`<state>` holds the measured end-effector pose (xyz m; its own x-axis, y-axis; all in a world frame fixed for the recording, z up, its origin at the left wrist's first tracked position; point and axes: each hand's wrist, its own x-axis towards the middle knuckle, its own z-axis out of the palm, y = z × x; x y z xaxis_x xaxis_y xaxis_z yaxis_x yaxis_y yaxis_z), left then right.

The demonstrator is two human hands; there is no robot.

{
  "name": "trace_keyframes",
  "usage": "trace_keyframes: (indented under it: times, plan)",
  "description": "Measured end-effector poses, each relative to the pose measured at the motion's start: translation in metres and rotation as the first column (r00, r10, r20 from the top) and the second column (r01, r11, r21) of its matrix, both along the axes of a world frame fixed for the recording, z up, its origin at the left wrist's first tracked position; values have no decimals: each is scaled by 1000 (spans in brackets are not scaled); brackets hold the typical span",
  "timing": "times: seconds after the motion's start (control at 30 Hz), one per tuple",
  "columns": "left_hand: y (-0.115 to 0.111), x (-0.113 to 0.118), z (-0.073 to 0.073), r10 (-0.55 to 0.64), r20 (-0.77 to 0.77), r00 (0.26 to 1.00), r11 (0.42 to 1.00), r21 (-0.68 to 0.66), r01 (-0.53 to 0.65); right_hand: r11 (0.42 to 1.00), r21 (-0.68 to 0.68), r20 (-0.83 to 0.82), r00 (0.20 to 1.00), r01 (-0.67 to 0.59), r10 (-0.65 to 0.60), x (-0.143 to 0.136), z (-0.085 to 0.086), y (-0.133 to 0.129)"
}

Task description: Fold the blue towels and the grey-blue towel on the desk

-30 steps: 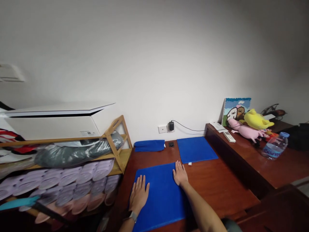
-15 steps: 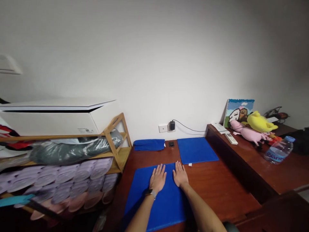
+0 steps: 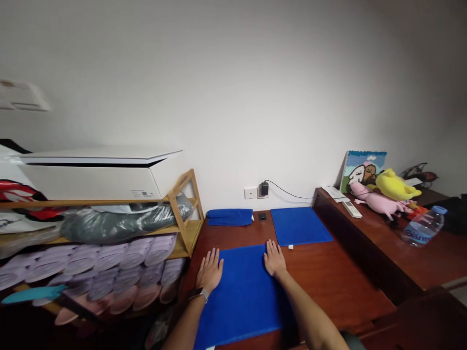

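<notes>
A blue cloth (image 3: 244,296) lies spread flat on the reddish-brown table (image 3: 328,282). My left hand (image 3: 209,271), with a watch at its wrist, rests on the cloth's far left corner, fingers extended. At the far right corner lies my right hand (image 3: 274,258), palm down with its fingers stretched out. Neither hand holds anything. Behind them, a folded blue cloth (image 3: 229,217) is by the wall on the left, and another flat blue cloth (image 3: 301,226) is on the right.
A wooden rack (image 3: 191,233) with a white box (image 3: 95,180) and rows of slippers (image 3: 124,257) stands left. On the raised right surface are a remote (image 3: 352,209), plush toys (image 3: 377,201), a picture and a water bottle (image 3: 425,227). A charger (image 3: 264,188) is plugged in.
My left hand has slid left across the cloth to its far left corner. My right hand stays near the far right corner. The view has shifted slightly.
</notes>
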<state>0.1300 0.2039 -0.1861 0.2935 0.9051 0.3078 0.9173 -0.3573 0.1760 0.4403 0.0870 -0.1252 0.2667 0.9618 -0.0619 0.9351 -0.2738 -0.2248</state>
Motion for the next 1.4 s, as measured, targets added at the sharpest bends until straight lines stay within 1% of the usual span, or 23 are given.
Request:
trace_keyframes:
  times: [0.1,0.17,0.23,0.3,0.37,0.4,0.43,0.47,0.5,0.53,0.57,0.6,0.73,0.8,0.83,0.9,1.0,1.07,1.13,1.23,1.3,1.33,1.4]
  plan:
    - [3,-3,6,-25,12,1000,999,46,25,1000,12,-21,1000,18,-18,-2,-3,-2]
    - [1,8,17,-75,5,997,994,82,74,1000,23,-33,999,20,-19,-2,-4,-3]
    - [-7,36,28,-148,-9,989,985,90,148,999,31,-42,999,17,-16,-2,-5,-3]
    - [-22,80,35,-237,-17,971,970,59,237,999,36,-49,999,17,-15,-2,-4,-3]
    - [-41,127,36,-325,-21,946,946,1,325,999,39,-57,998,17,-15,-1,-3,-3]
    - [-50,147,35,-350,-23,936,937,-19,350,999,40,-61,998,15,-13,-1,-3,-3]
    - [-57,162,33,-366,-24,930,930,-35,366,999,40,-64,998,13,-11,0,-3,-4]
    - [-63,171,30,-371,-25,928,928,-45,370,999,43,-65,998,11,-8,0,-3,-4]
    - [-65,172,27,-368,-26,930,929,-50,366,999,46,-65,998,9,-6,0,-4,-4]
    - [-65,166,25,-356,-26,934,934,-55,354,999,51,-64,998,7,-4,0,-5,-4]
    - [-62,153,23,-335,-27,942,941,-59,333,998,58,-61,998,6,-2,0,-6,-4]
    - [-58,135,21,-307,-29,951,950,-64,305,998,63,-58,998,6,-2,0,-7,-4]
    - [-31,43,14,-127,-45,991,990,-65,123,999,53,-52,999,13,-10,0,-10,-2]
    - [-23,13,10,-71,-41,997,997,-35,70,999,40,-54,998,17,-15,0,-7,-1]
    - [-20,5,8,-61,-35,998,998,-18,60,999,35,-56,998,17,-15,0,-4,-1]
    - [-20,2,7,-56,-24,998,998,4,56,1000,22,-61,998,15,-14,-1,3,-3]
    - [-22,11,8,-59,-17,998,998,6,59,1000,7,-60,998,17,-17,-4,8,-14]
    - [-23,16,10,-66,-4,998,998,5,67,999,32,-51,999,14,-12,-7,7,-28]
    - [-21,15,13,-72,11,997,997,0,72,998,56,-49,999,0,3,-11,2,-45]
    - [-21,10,22,-76,25,997,997,-10,76,999,35,-68,998,-15,17,-13,-3,-63]
    - [-28,13,30,-80,36,996,997,1,80,1000,18,-81,997,-17,19,-14,-3,-68]
    - [-36,19,34,-91,43,995,996,11,90,1000,17,-84,996,-18,19,-15,-2,-68]
    - [-59,43,40,-156,55,986,988,22,155,1000,20,-82,996,-19,20,-15,0,-67]
